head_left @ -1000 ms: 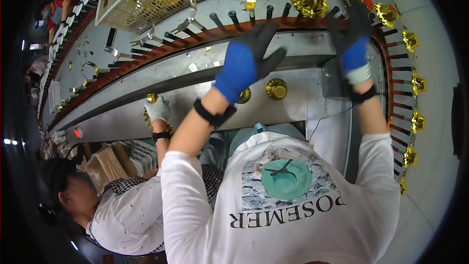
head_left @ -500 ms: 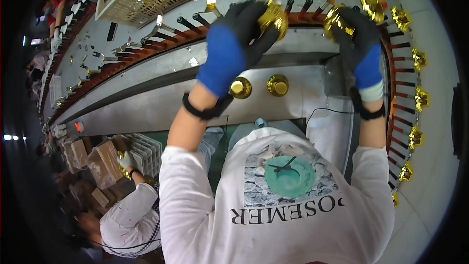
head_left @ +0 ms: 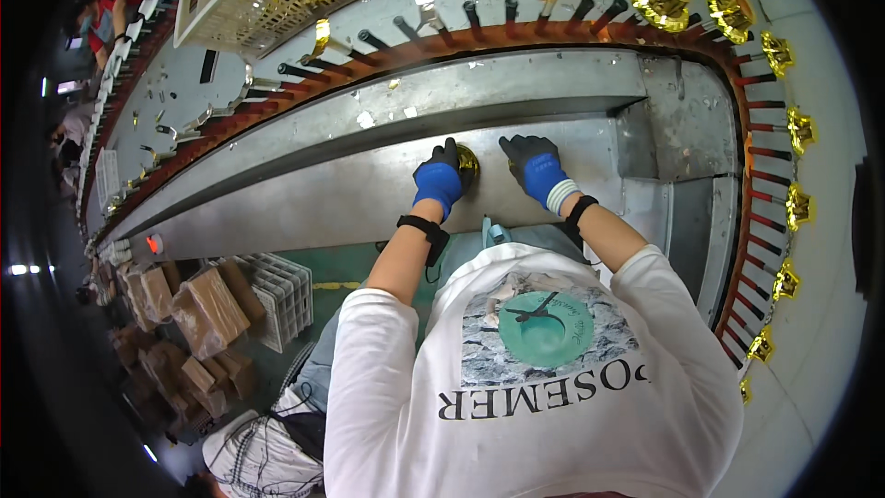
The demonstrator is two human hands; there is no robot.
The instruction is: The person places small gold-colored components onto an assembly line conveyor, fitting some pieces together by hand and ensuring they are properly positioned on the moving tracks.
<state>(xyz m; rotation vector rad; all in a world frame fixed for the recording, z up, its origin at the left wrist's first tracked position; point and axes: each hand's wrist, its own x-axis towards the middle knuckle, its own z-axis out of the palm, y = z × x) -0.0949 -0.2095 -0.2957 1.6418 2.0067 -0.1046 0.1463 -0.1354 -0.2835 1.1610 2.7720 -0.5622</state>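
Both my hands wear black-and-blue work gloves and are low over the metal ledge (head_left: 350, 194) in front of me. My left hand (head_left: 439, 177) has its fingers closed on the side of a shiny gold cup-shaped part (head_left: 470, 167), most of which they cover. To its right, my right hand (head_left: 536, 167) rests with its fingers curled down. Whatever lies under that hand is hidden. Beyond them, two gold flared cups (head_left: 661, 0) (head_left: 730, 17) sit on the curved rail near the far right corner.
A curved conveyor rail (head_left: 516, 39) with dark pins arcs round the ledge. Several gold cups (head_left: 800, 131) hang along its right side. A cream slotted crate (head_left: 286, 0) stands behind. On the left are cardboard boxes (head_left: 212, 309), a white crate (head_left: 281, 300) and a co-worker's white sleeve (head_left: 253, 452).
My hands have come down from the rail to the ledge, leaving the gold cups on the rail. The pins and cups have shifted along. The co-worker at left has moved lower in view.
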